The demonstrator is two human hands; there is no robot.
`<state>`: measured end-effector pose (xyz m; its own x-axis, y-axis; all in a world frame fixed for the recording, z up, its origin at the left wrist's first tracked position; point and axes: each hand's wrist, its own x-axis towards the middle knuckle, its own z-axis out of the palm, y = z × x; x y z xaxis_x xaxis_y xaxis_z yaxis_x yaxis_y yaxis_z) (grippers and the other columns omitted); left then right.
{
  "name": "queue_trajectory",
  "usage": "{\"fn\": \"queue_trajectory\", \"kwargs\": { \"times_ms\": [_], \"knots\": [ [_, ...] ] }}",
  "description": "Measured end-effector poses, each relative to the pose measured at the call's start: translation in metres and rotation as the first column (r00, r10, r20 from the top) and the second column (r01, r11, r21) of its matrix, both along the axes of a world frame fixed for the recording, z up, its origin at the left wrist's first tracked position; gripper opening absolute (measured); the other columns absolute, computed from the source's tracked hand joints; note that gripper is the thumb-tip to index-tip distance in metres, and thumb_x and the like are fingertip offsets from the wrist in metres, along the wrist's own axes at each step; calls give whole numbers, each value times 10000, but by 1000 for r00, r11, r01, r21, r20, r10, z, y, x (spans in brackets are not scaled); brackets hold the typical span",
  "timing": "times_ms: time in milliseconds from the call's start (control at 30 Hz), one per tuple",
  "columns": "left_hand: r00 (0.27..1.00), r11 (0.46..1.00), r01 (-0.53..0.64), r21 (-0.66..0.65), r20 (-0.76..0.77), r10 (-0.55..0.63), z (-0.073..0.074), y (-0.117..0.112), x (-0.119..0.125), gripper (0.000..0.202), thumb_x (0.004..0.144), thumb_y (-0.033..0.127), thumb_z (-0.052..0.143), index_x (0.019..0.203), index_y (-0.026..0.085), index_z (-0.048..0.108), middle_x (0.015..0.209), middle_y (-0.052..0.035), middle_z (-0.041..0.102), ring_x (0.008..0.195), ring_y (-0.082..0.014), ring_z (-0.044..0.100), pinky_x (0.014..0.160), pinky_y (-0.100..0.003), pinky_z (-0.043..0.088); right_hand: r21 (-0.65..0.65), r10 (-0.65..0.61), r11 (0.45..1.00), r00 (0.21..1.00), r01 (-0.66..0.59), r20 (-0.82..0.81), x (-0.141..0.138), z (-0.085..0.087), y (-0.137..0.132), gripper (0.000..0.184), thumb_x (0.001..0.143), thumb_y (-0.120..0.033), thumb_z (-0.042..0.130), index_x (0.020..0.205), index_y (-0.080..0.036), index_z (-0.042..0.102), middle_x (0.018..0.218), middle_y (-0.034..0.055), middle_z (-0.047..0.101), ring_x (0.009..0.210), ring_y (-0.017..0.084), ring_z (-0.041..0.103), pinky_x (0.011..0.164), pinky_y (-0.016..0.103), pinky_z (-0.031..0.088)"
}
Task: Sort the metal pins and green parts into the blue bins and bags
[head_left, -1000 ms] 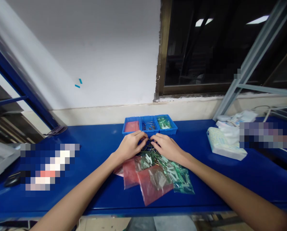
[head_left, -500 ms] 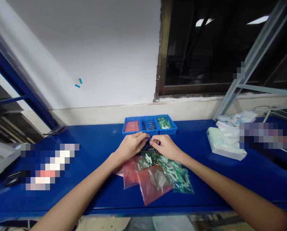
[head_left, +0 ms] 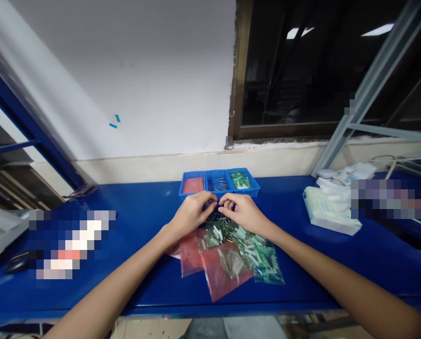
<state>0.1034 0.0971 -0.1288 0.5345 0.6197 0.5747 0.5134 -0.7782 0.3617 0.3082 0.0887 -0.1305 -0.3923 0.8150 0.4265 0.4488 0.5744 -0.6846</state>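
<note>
My left hand (head_left: 193, 213) is closed in a pinch above the pile on the blue bench; whatever sits at its fingertips is too small to make out. Facing it, a short gap away, my right hand (head_left: 244, 213) has curled fingers, and anything in them is hidden. Below both hands lies a heap of small dark metal pins (head_left: 218, 217), partly covered by the hands. Closer to me are green plastic bags (head_left: 261, 256) with pale and metal pieces, and pink plastic bags (head_left: 215, 281), with a clear bag of pieces (head_left: 231, 263) on top.
Behind my hands stand three joined blue bins: one with pink bags (head_left: 193, 185), one with loose metal pins (head_left: 218, 184), one with green bags (head_left: 240, 180). A tissue pack (head_left: 328, 214) lies right. A black object (head_left: 17, 262) is at left. Metal posts flank the bench (head_left: 146, 282).
My fingertips have drawn slightly apart from each other, and the fingers of both hands look more arched. The bags and bins have stayed put.
</note>
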Motion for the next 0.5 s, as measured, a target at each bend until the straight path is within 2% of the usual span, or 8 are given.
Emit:
{"fn": "queue_trajectory", "kwargs": {
  "times_ms": [133,200,367,500],
  "knots": [
    [989,974,54,-222,150,-20,3,-2,4,143,957,256,585,998,148,669,779,-12,706,627,-111,626,590,-218,481,58,-23,998,999,21,25,1,-3,3,79,858,-135,648,929,-169,662,751,-5,665,670,120,594,652,232,438],
    [983,961,75,-266,181,-27,3,-2,5,157,955,273,593,993,146,675,768,-14,705,631,-114,630,587,-216,482,76,-13,997,999,10,39,1,-4,3,53,880,-139,622,877,-172,664,777,4,680,687,122,601,653,231,432],
    [971,962,104,-252,237,-43,-2,-1,5,152,959,275,592,1041,151,627,784,-12,694,652,-113,641,588,-213,484,76,-12,997,999,8,43,-1,-3,-1,125,905,-159,595,803,-172,665,731,-12,667,633,105,565,598,218,386],
    [980,986,84,-144,191,-55,-4,0,5,115,976,244,565,1028,165,630,833,-18,705,708,-122,654,660,-237,505,34,-17,999,1000,16,26,-2,-2,-3,148,898,-162,592,762,-166,651,657,-28,632,571,91,517,563,213,358]
  ]
}}
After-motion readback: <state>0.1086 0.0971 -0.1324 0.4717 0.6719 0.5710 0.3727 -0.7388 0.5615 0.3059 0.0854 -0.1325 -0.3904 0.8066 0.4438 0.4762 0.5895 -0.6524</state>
